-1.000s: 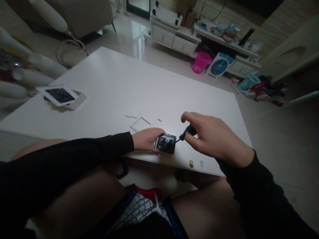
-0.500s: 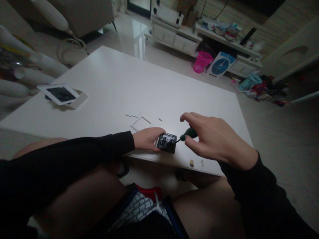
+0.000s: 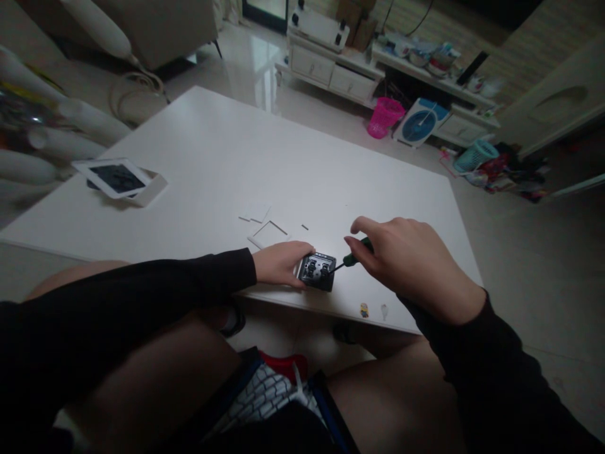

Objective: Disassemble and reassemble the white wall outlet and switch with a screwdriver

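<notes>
At the near edge of the white table, my left hand [image 3: 283,261] is closed around a small square wall switch [image 3: 317,272], its dark inner mechanism turned up. My right hand [image 3: 409,265] grips a screwdriver [image 3: 358,253] with a dark green handle. The shaft slants down to the left, and its tip meets the right part of the mechanism. Just beyond my left hand lies a white square frame [image 3: 269,235], with thin white plates [image 3: 255,213] behind it. A small dark strip [image 3: 305,227] rests near the switch.
A tablet [image 3: 118,178] leans on an open box [image 3: 152,190] at the table's left. Near the front edge lie a small yellow figure [image 3: 363,309] and a pale key-like piece [image 3: 384,311]. Beyond the table [image 3: 302,157] stand a pink basket [image 3: 385,118] and a blue-white fan [image 3: 420,123].
My right hand has shifted its hold on the screwdriver, with the thumb and fingers now higher on the handle. The left hand and switch stay nearly still.
</notes>
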Available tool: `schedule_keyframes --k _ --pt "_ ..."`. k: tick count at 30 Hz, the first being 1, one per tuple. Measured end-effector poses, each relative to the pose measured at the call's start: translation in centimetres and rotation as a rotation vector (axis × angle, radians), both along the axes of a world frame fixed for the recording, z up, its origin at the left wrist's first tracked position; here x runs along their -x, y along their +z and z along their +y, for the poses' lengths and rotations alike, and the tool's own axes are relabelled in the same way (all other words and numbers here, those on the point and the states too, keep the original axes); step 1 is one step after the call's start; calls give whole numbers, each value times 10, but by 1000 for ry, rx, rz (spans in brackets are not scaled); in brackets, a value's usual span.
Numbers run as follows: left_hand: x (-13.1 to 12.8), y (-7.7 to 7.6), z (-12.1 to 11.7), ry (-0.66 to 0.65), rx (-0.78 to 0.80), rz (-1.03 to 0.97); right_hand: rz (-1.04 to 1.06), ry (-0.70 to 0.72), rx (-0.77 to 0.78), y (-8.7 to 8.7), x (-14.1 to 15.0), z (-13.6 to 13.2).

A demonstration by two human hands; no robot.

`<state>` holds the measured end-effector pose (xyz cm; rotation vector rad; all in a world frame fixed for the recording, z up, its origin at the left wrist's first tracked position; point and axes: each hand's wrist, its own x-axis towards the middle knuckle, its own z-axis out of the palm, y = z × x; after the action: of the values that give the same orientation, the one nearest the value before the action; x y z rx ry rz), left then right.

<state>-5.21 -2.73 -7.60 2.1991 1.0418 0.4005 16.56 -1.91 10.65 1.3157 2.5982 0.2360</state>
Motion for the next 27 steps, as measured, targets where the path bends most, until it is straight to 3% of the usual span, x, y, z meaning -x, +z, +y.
schedule_keyframes --k 9,16,24,27 --pt "1 5 -1 -2 15 -10 89 96 146 12 -2 -8" --pt "0 4 1 -14 6 -27 161 152 220 10 0 -9" --pt "-1 3 1 -14 13 -3 -15 -2 25 4 3 -5" --pt "-1 4 0 -14 12 -13 -1 27 58 6 1 -5"
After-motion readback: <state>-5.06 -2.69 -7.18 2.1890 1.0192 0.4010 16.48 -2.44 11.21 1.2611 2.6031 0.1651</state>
